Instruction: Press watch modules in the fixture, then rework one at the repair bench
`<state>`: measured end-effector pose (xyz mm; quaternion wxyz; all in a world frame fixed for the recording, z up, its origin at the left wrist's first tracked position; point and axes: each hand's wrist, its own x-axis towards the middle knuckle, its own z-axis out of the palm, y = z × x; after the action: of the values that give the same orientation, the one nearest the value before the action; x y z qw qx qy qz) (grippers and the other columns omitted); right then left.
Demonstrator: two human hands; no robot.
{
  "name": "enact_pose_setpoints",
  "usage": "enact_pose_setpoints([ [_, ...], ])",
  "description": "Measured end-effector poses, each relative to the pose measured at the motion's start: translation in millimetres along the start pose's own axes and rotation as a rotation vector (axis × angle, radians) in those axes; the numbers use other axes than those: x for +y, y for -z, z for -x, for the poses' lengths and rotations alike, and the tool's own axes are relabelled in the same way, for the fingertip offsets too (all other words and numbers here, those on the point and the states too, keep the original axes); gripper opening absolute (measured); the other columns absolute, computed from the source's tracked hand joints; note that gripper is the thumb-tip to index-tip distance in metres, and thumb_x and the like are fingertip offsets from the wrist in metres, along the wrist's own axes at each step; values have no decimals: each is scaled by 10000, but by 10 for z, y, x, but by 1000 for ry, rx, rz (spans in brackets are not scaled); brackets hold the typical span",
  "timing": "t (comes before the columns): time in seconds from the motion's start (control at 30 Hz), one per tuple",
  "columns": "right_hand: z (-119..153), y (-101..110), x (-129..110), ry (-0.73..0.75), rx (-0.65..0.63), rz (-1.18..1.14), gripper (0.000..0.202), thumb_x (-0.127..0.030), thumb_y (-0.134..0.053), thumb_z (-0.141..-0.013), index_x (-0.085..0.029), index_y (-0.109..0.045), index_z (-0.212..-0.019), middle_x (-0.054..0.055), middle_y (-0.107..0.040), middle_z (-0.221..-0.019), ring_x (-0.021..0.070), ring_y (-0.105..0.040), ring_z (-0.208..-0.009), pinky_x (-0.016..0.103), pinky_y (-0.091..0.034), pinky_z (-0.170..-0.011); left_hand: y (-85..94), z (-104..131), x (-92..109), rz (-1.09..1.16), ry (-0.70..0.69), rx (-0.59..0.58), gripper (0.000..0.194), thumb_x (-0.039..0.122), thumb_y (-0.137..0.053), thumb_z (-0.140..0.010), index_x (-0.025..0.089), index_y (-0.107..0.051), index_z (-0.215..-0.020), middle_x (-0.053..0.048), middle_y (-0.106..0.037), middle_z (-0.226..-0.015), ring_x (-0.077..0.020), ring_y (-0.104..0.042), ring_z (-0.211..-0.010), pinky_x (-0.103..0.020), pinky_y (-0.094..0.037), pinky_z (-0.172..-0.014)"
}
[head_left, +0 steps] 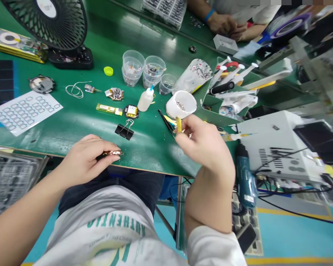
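Note:
My left hand (93,157) is closed on a thin, round, copper-coloured watch part (112,152) just above the green table's front edge. My right hand (201,140) pinches a small yellow piece (179,125) between thumb and fingers, in front of the white cup (181,105) of small metal parts. Black tweezers (165,121) lie left of that hand. Between the hands and farther back are a black binder clip (124,130), a round watch part with a yellow and white top (131,111), and a white dropper bottle (145,99) with a blue tip.
A black fan (68,55) stands at the back left, near a printed sheet (26,112). Clear plastic cups (133,66) stand behind the bottle. On the right are a tool holder (224,105), a white machine (277,144) and a teal electric screwdriver (245,181). Another person's hands (230,27) work at the back.

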<state>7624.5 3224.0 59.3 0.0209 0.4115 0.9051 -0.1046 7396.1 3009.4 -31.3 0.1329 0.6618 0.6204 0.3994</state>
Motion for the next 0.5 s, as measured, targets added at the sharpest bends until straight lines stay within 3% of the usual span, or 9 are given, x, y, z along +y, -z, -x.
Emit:
enact_pose_setpoints([
  [0.07, 199, -77, -6, 123, -49, 92, 298, -234, -536, -874, -150, -717, -1095, 155, -826, -1205, 281, -774, -935, 339, -532, -765, -3, 7, -7, -8, -13, -1, 105, 310, -715, -992, 272, -755, -1082, 20, -855, -959, -165, -761, -790, -325, -528, -824],
  [0.17, 470, -276, -111, 214, -222, 266, 307, -239, -517, -908, -135, -711, -1122, 191, -540, -1641, 301, -807, -962, 368, -569, -724, -12, 18, -18, -20, -29, -3, 110, 305, -719, -989, 274, -740, -1091, 16, -855, -975, -173, -760, -792, -339, -523, -820],
  [0.27, 592, -391, -206, 153, -304, 353, 279, -269, -504, -939, -156, -705, -1095, 164, -404, -1709, 294, -817, -833, 384, -563, -624, -22, 29, -29, -21, -37, 2, 118, 298, -714, -989, 274, -731, -1104, 8, -855, -985, -184, -762, -795, -355, -521, -817],
  [0.4, 509, -398, -254, 102, -272, 326, 290, -274, -474, -966, -160, -685, -1128, 155, -378, -1716, 314, -826, -952, 389, -589, -672, -32, 53, -44, -12, -42, 1, 140, 301, -726, -981, 282, -731, -1120, 7, -852, -991, -189, -756, -786, -361, -519, -812],
  [0.5, 511, -391, -262, 126, -281, 330, 293, -288, -472, -976, -154, -680, -1133, 180, -342, -1721, 322, -828, -922, 399, -587, -662, -42, 68, -52, -4, -12, 16, 141, 315, -746, -965, 291, -738, -1104, 8, -850, -989, -198, -763, -800, -367, -527, -827],
])
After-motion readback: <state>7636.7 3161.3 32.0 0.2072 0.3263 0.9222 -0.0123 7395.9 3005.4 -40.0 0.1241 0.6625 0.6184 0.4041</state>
